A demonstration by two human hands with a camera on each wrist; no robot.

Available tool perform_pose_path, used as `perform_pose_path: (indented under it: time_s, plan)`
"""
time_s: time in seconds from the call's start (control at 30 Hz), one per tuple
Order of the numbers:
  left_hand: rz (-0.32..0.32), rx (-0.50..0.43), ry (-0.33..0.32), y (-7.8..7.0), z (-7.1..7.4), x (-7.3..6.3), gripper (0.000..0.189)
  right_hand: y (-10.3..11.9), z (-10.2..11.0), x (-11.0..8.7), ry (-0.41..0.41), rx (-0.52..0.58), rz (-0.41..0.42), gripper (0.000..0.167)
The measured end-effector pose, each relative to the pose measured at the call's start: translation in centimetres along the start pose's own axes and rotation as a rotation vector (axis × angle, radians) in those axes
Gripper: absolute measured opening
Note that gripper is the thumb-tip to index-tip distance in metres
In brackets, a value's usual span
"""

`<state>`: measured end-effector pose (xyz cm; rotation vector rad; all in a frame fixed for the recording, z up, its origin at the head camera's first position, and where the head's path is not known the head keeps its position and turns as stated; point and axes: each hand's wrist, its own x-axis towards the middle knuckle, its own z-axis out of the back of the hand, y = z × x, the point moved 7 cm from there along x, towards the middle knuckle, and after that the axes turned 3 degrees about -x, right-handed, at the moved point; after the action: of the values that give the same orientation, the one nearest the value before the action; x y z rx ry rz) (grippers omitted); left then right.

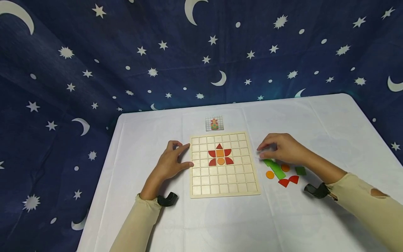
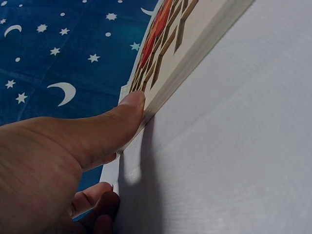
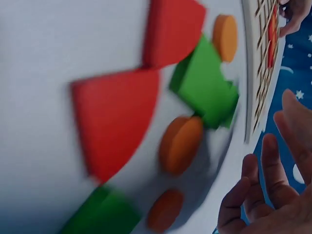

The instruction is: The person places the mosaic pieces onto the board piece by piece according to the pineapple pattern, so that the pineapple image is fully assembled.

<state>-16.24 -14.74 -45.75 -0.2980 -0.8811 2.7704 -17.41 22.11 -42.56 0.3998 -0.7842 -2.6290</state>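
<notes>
from my feed, the left hand (image 1: 168,161) spreads wide, its thumb at the left edge of the grid board (image 1: 205,181), probably to steady it. the right hand (image 1: 280,148) is loosely parted, nothing visible in it, by the loose pieces (image 1: 277,170), likely kept right of the board for easy reach. the pattern card (image 1: 214,123) lies just beyond the far edge. i see wide table (image 1: 220,224) room nearer me.

The board (image 1: 223,179) looks wooden and matt, the tablecloth (image 1: 220,224) woven, the loose pieces (image 1: 277,170) smooth.
</notes>
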Motion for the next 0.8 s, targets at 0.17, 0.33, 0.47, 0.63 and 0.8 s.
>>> perform_pose_path:
  time_s: [0.17, 0.33, 0.47, 0.63, 0.8]
  plan:
    - [0.0, 0.003, 0.001, 0.0, 0.0, 0.0, 0.078, -1.2, 0.1, -0.8, 0.038, -0.059, -0.003, 0.021]
    - [0.0, -0.001, 0.002, 0.0, 0.0, 0.0, 0.078, -1.9, -0.4, -1.3, 0.057, -0.099, 0.019, 0.025]
    - [-0.002, -0.005, -0.001, 0.0, 0.0, 0.0, 0.078, -1.9, -0.6, -1.4, 0.048, -0.123, 0.031, 0.029]
    - [-0.003, -0.006, -0.008, 0.0, 0.0, 0.0, 0.078, -1.8, -0.9, -1.4, 0.052, -0.141, 0.031, 0.028]
    - [-0.008, -0.006, -0.012, 0.0, 0.0, 0.0, 0.078, -1.7, -1.1, -1.4, 0.044, -0.127, 0.044, 0.023]
